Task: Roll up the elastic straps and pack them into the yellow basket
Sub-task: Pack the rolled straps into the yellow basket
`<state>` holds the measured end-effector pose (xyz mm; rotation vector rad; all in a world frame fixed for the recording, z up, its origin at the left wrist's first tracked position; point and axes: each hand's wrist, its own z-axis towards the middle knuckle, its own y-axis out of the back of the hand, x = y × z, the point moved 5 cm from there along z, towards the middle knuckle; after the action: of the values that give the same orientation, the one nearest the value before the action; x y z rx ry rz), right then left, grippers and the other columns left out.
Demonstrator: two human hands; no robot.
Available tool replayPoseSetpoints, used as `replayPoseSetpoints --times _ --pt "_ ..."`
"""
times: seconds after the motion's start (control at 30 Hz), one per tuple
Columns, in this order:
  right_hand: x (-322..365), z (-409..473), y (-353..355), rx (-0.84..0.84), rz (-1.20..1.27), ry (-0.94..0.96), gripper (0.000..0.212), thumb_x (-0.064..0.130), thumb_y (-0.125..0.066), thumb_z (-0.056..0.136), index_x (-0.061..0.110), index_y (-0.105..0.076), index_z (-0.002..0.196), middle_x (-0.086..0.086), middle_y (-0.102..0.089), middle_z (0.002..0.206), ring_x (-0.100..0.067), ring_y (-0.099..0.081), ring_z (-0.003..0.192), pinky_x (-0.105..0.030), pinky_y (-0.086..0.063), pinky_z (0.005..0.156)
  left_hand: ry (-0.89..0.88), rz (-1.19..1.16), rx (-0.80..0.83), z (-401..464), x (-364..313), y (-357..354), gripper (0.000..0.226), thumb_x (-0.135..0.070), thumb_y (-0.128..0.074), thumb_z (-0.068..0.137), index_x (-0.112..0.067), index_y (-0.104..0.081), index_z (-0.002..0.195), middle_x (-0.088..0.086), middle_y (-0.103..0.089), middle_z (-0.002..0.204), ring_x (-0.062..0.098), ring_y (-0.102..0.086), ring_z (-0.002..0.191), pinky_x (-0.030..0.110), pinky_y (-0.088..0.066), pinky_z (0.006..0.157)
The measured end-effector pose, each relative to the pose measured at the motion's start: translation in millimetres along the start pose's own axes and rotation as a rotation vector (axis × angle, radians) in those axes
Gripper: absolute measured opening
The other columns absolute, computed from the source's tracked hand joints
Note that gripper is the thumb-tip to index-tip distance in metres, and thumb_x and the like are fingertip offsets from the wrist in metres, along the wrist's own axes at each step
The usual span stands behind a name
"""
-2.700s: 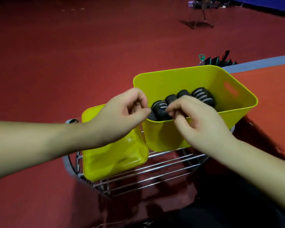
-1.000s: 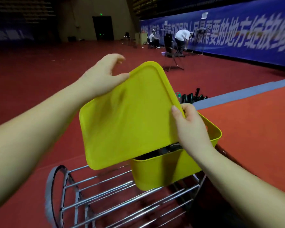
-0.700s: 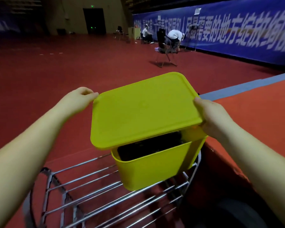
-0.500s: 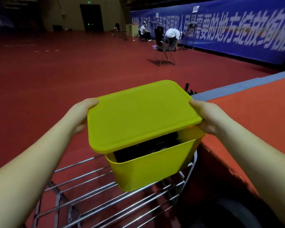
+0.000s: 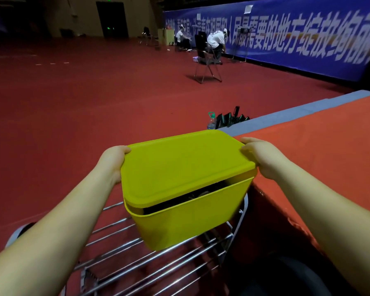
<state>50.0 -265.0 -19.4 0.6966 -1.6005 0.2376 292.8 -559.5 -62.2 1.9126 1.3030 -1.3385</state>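
Where banner (image 5: 308,37) stands, red floor (image 5: 94,103).

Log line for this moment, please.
step: closing | yellow lid on yellow basket, front gap open | left hand, right hand gripping lid ends

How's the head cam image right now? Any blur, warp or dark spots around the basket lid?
Head view: dim hall, but the yellow lid and basket are bright and fairly sharp; the gap under the lid's near edge is too dark to read the contents. Head view: wide-angle warp stretches both forearms, the left hand and right hand slightly soft. Head view: banner lettering blurred.
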Motion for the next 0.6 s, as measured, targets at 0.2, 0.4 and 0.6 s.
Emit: replayPoseSetpoints --times 0.2,0.4,0.6 --pt "-22 -1 0 -0.027 0.107 -0.054 0.048 -0.006 -0.043 0.092 0.011 -0.055 0.135 -0.015 -0.062 0.124 -0.034 -0.061 0.111 -0.036 -0.05 0.076 -0.011 -0.012 0.021 -5 1 0 0.021 -0.009 -0.053 0.096 0.001 -0.056 0.115 0.016 -0.066 0.083 0.025 -0.069 0.057 0.037 -0.054 0.042" --pt "-29 -1 -1 -0.011 0.136 -0.057 0.05 -0.003 -0.045 0.092 0.011 -0.053 0.139 -0.014 -0.065 0.122 -0.031 -0.065 0.103 -0.035 -0.049 0.073 -0.133 -0.12 0.036 -6 3 2 0.028 -0.007 -0.046 0.1 -0.009 -0.06 0.124 0.013 -0.066 0.1 0.022 -0.067 0.079 0.03 -0.056 0.05" --pt "-25 -1 1 0.021 0.179 -0.057 0.044 -0.001 -0.047 0.094 0.01 -0.054 0.136 -0.013 -0.067 0.116 -0.028 -0.066 0.089 -0.031 -0.049 0.059 -0.191 -0.116 0.044 -13 3 1 0.035 -0.005 -0.039 0.102 -0.012 -0.057 0.132 0.011 -0.066 0.107 0.02 -0.068 0.085 0.029 -0.057 0.051"
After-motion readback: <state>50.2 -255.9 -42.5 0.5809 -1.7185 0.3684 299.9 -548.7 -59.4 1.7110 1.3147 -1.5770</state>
